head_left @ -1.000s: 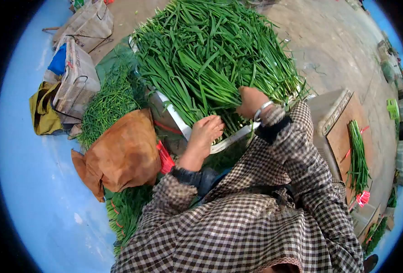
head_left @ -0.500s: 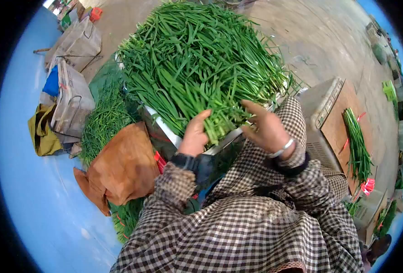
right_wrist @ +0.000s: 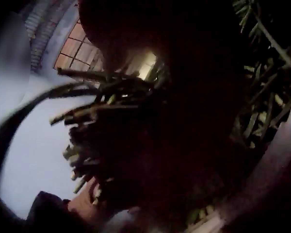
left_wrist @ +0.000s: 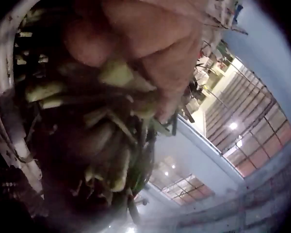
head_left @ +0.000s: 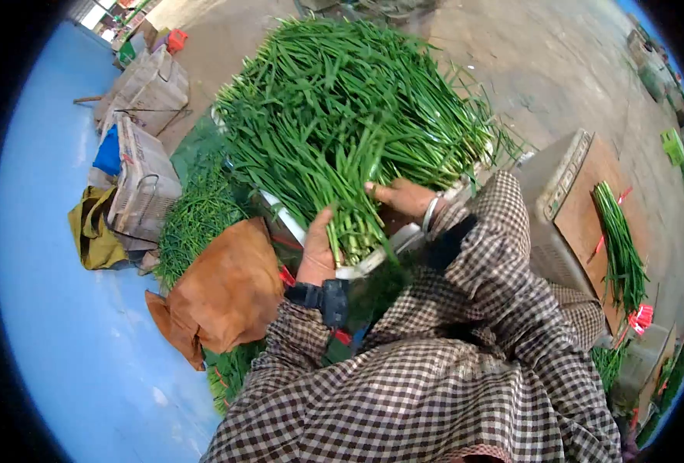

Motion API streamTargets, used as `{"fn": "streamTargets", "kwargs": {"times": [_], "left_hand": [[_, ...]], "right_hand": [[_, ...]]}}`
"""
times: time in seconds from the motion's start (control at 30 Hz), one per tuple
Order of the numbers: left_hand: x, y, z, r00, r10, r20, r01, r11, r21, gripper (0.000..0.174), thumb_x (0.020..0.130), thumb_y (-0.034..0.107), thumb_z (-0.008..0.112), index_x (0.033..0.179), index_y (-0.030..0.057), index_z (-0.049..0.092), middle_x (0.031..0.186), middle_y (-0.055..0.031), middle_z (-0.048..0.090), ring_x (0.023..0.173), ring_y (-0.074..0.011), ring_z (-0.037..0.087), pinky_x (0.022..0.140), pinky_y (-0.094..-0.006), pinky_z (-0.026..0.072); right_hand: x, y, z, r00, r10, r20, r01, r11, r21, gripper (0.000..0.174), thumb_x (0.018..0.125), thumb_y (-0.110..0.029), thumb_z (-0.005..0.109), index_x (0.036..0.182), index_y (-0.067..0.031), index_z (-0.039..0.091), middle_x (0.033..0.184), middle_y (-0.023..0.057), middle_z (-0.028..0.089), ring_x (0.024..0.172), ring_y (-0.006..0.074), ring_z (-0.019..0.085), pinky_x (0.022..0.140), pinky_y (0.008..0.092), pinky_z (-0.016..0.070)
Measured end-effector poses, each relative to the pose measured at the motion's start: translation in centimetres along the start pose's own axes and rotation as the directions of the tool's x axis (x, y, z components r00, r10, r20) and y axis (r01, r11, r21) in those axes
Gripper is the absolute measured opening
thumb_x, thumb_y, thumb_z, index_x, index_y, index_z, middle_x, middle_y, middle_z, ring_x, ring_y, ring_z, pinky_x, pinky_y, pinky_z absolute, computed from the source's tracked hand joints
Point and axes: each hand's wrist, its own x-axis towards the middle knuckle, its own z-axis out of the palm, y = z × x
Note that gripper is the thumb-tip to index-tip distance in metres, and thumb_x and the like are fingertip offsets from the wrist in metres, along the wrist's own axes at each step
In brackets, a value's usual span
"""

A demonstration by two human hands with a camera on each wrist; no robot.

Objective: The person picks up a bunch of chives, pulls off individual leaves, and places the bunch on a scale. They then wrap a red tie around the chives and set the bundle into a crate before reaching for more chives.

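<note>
A bunch of green stalks (head_left: 355, 231), pale cut ends toward the body, lies between both hands over the near edge of a heaped white crate (head_left: 282, 218). The left hand (head_left: 317, 251) grips its left side, thumb up; in the left wrist view, curled fingers (left_wrist: 160, 53) press round the stalks (left_wrist: 119, 167). At the bunch's right side, the right hand (head_left: 407, 198) holds it with thumb and fingertips, the other fingers partly hidden. The right wrist view is very dark, showing stalk ends (right_wrist: 80, 158) beside the left hand (right_wrist: 87, 204).
A large leafy heap (head_left: 334, 92) fills the crate. Left are a brown cloth-like cover (head_left: 230, 285), more greens (head_left: 195, 224) and pale crates (head_left: 145, 181). On the right, a tied bunch (head_left: 621, 247) lies on a brown board (head_left: 581, 208) over a crate.
The right hand has pulled back from the heap, opened beside the bunch, then moved in against it. The left hand has risen from the crate's edge with the stalks and shifted slightly left.
</note>
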Motion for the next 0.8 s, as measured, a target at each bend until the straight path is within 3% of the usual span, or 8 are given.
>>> {"fn": "streamTargets", "kwargs": {"times": [0.07,0.27,0.4,0.47,0.53,0.63,0.67,0.8], "left_hand": [[0.8,-0.3,0.7,0.943,0.052,-0.329,-0.038,0.998,0.049,0.036,0.090,0.030,0.047,0.111,0.0015,0.051,0.100,-0.0170,0.061,0.085,-0.0313,0.062,0.075,-0.0450,0.0525],[0.0,1.1,3.4,0.979,-0.181,-0.095,0.194,0.969,0.153,0.060,0.085,0.055,0.046,0.125,0.0104,0.046,0.116,-0.0133,0.054,0.103,-0.0277,0.055,0.089,-0.0465,0.0453],[0.6,1.4,4.7,0.944,-0.082,-0.320,0.220,0.878,0.424,0.067,0.079,0.067,0.044,0.125,0.0171,0.048,0.118,-0.0031,0.055,0.105,-0.0235,0.052,0.091,-0.0418,0.0411],[-2.0,0.0,8.3,0.985,0.143,-0.098,-0.038,0.728,0.684,0.075,0.075,0.072,0.043,0.128,0.0179,0.044,0.121,-0.0024,0.052,0.105,-0.0219,0.051,0.089,-0.0405,0.0388],[1.0,1.0,4.2,0.960,-0.074,-0.270,0.216,0.811,0.545,0.081,0.075,0.073,0.041,0.133,0.0158,0.037,0.124,-0.0077,0.049,0.107,-0.0213,0.050,0.092,-0.0432,0.0362],[1.4,2.0,1.5,0.951,-0.158,-0.267,0.298,0.705,0.643,0.088,0.075,0.074,0.039,0.136,0.0116,0.030,0.127,-0.0132,0.045,0.110,-0.0221,0.048,0.095,-0.0470,0.0339],[-0.5,2.5,3.6,0.965,-0.160,-0.207,0.260,0.641,0.722,0.094,0.074,0.075,0.042,0.135,0.0046,0.028,0.130,-0.0166,0.040,0.114,-0.0269,0.045,0.095,-0.0502,0.0327],[1.1,3.3,-2.5,0.958,-0.249,-0.139,0.286,0.837,0.467,0.094,0.078,0.069,0.044,0.131,-0.0073,0.027,0.127,-0.0248,0.042,0.116,-0.0351,0.045,0.093,-0.0490,0.0373]], "right_hand": [[-0.2,-1.5,0.9,0.994,-0.007,0.112,0.012,0.999,-0.045,0.097,0.075,-0.072,0.044,0.103,0.0204,0.051,0.094,0.0281,0.060,0.080,0.0328,0.063,0.073,0.0389,0.0497],[-0.3,-2.2,4.0,0.978,-0.207,0.032,0.209,0.964,-0.166,0.111,0.059,-0.079,0.055,0.109,0.0200,0.047,0.104,0.0334,0.055,0.097,0.0374,0.057,0.080,0.0386,0.0467],[1.0,-0.8,5.0,0.952,-0.278,-0.127,0.259,0.955,-0.145,0.084,0.055,-0.050,0.079,0.112,0.0054,0.051,0.105,0.0218,0.059,0.097,0.0297,0.059,0.085,0.0358,0.0446],[1.0,-0.2,4.8,0.909,-0.397,-0.130,0.395,0.918,-0.043,0.084,0.052,-0.039,0.083,0.112,0.0086,0.047,0.105,0.0228,0.058,0.097,0.0298,0.059,0.084,0.0337,0.0464],[1.2,-0.5,4.6,0.979,-0.095,-0.182,0.055,0.976,-0.212,0.084,0.052,-0.034,0.083,0.111,0.0110,0.044,0.102,0.0232,0.059,0.095,0.0308,0.059,0.082,0.0344,0.0474],[1.9,0.3,3.8,0.972,-0.091,-0.215,0.015,0.944,-0.329,0.079,0.052,-0.030,0.081,0.109,0.0123,0.045,0.097,0.0242,0.060,0.092,0.0329,0.060,0.080,0.0364,0.0483],[3.3,2.8,3.3,0.969,-0.147,-0.197,0.086,0.954,-0.289,0.056,0.057,-0.017,0.076,0.102,0.0071,0.051,0.084,0.0162,0.063,0.072,0.0221,0.061,0.066,0.0315,0.0502],[-4.3,0.9,-1.6,0.988,-0.011,-0.154,-0.044,0.936,-0.349,0.047,0.061,-0.009,0.071,0.102,0.0063,0.054,0.078,0.0111,0.064,0.065,0.0187,0.061,0.064,0.0292,0.0501]]}}
